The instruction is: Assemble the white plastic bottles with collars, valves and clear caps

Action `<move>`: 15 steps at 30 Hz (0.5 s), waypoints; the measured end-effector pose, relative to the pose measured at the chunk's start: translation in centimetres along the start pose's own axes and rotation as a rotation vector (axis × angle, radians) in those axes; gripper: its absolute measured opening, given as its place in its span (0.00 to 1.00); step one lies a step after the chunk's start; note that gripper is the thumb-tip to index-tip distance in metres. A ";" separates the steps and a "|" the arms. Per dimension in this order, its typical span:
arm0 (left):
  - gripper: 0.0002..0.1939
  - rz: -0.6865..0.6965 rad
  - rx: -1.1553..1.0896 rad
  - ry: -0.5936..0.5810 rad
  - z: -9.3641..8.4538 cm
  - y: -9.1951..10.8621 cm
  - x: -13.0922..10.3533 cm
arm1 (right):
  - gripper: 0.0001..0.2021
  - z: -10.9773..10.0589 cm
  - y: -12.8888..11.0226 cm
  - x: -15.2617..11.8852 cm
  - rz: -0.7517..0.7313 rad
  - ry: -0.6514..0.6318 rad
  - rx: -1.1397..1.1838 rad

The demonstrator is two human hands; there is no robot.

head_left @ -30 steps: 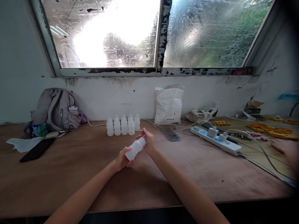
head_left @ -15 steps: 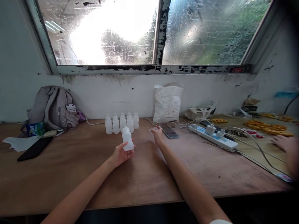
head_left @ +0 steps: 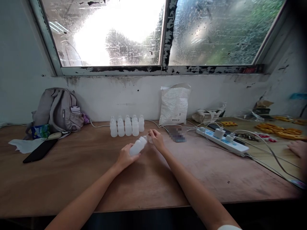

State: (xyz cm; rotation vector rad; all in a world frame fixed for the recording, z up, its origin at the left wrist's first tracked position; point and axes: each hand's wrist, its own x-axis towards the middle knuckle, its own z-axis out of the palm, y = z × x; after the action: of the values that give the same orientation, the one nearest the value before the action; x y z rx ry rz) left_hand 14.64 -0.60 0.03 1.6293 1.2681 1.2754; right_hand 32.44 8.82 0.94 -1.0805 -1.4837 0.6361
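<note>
A frosted white bottle (head_left: 138,146) is gripped in my left hand (head_left: 126,157), tilted with its neck up to the right. Close beside that neck, my right hand (head_left: 156,139) pinches a small clear piece (head_left: 149,138), perhaps a cap; its exact shape is blurred. Whether the piece touches the neck I cannot tell. Behind my hands, several similar white bottles (head_left: 128,126) stand upright in a group on the brown table (head_left: 72,179).
At the left are a grey backpack (head_left: 56,110), a black flat object (head_left: 40,150) and white tissue (head_left: 25,145). A white package (head_left: 174,105) leans on the wall. Rightward lie a phone (head_left: 177,135), a power strip (head_left: 223,141) with cables, yellow parts (head_left: 275,128) and another person's hand (head_left: 297,147).
The bottle in my left hand has gone from nearly upright to tilted rightward. My right hand has moved left, bringing the clear piece near the bottle's neck. The view has shifted slightly.
</note>
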 end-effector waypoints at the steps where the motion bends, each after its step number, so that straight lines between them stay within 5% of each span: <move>1: 0.19 0.044 0.128 0.028 0.1 0.0 -0.1 | 0.21 0.2 -0.8 -0.2 0.087 -0.044 0.147; 5: 0.14 0.060 0.325 0.060 0.5 0.0 -0.5 | 0.23 1.2 -2.9 -1.4 0.285 -0.137 0.543; 15: 0.18 0.151 0.648 0.086 1.2 0.0 -1.6 | 0.14 2.6 -3.9 -3.3 0.589 -0.251 0.869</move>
State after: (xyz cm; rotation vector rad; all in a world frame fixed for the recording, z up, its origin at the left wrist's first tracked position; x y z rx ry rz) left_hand 15.78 -2.06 -0.71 2.1644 1.7631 1.0865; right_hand 28.69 4.68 2.24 -0.7308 -0.8806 1.6905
